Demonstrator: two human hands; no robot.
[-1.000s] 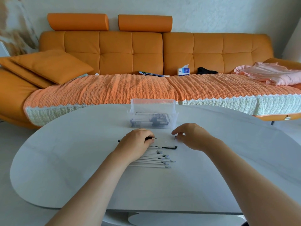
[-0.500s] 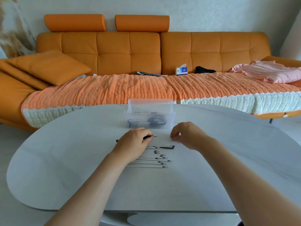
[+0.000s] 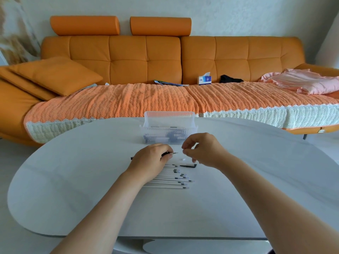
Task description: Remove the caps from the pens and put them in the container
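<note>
The left forearm [image 3: 110, 202] and right forearm [image 3: 266, 195] are bare to the near edge; the left hand [image 3: 152, 158] and right hand [image 3: 201, 149] are bare also.

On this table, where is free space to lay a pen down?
Free: the table left of the left hand, right of the right hand, and the strip between the pen row and the near edge. Crowded: between the hands and the container.

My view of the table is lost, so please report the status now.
Left hand grips black pen, tip bare. Right hand fingers pinched, contents too small to tell. Nothing blocks container.
</note>
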